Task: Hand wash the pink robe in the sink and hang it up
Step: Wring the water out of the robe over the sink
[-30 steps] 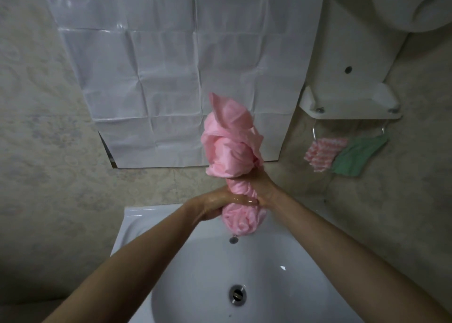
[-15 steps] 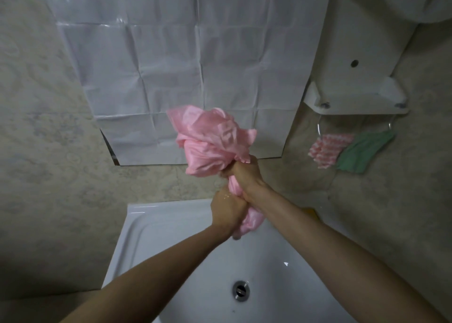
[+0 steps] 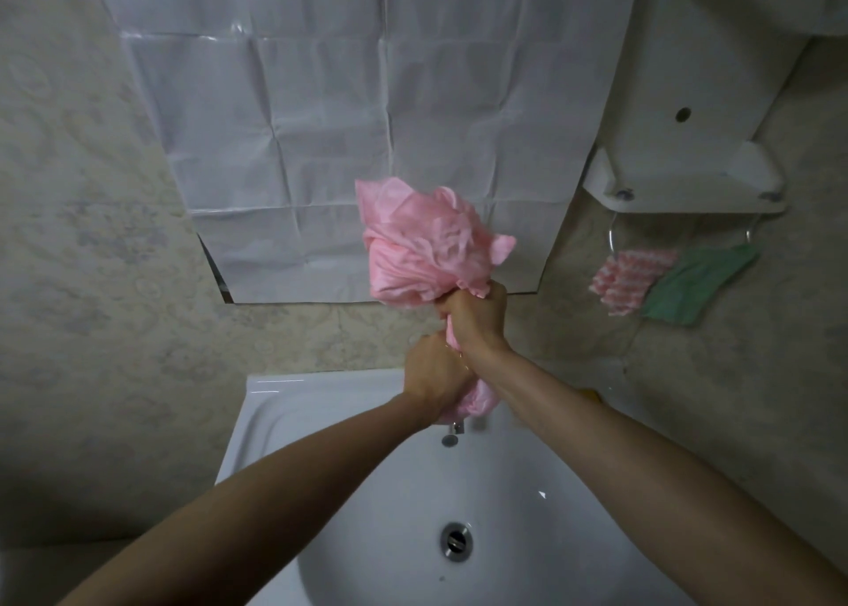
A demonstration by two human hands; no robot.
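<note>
Counting first: 1 pink robe point(image 3: 426, 247), 2 hands, 1 white sink point(image 3: 284, 403) w/ 1 drain point(image 3: 455, 541) at the bottom & 1 small overflow hole point(image 3: 449, 440) on the back wall. At right, 2 cloths hang side by side under 1 white shelf point(image 3: 679, 192): a pink-and-white striped cloth point(image 3: 631, 275) & a green cloth point(image 3: 688, 284). 1 creased white sheet point(image 3: 367, 146) covers the wall behind.

Robe is held up in the air over the back of the sink, not in the basin. It's wrung into a tight twist btwn the two fists. Above the right hand point(image 3: 475, 321) it puffs out in a crumpled, wrinkled bunch; a short pink end pokes out below the left hand point(image 3: 433, 376). Right hand is fisted round the twist on top, left hand fisted round it just beneath, the two touching. Skin glistens where they meet.
</note>
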